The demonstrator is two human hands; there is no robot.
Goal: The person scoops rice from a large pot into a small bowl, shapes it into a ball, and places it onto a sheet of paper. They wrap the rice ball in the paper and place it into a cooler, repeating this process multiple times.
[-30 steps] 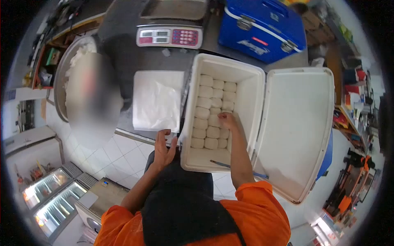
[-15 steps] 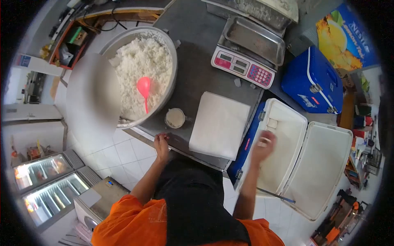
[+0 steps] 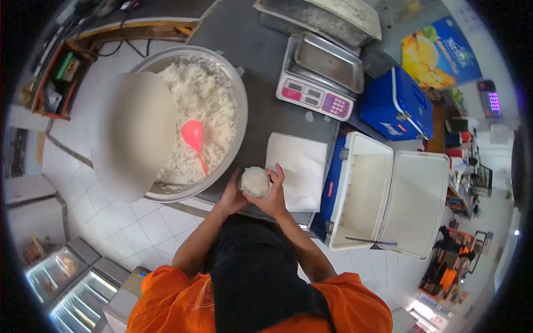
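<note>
My right hand (image 3: 273, 195) curls its fingers around the near and right side of a small round cup (image 3: 256, 181) packed with white rice. At the cup's left side, my left hand (image 3: 234, 195) holds it too, its fingers partly hidden. The cup is just above the front of the dark table, between a big metal bowl (image 3: 240, 111) and a stack of white paper sheets (image 3: 295, 166). Cooked rice (image 3: 202, 91) fills the bowl. A pink spoon (image 3: 192, 134) rests on that rice, its handle pointing toward me.
An open white-lined cooler (image 3: 363, 194) stands right of the table, its lid (image 3: 413, 202) folded outward. Behind are a digital scale (image 3: 315, 100) carrying a metal tray (image 3: 330, 61), and a blue cooler box (image 3: 397, 105). A blurred pale round shape (image 3: 133, 133) covers the bowl's left part.
My right hand has come left from over the open cooler to the cup. My left hand has moved from the table edge to the cup, and both now hold it.
</note>
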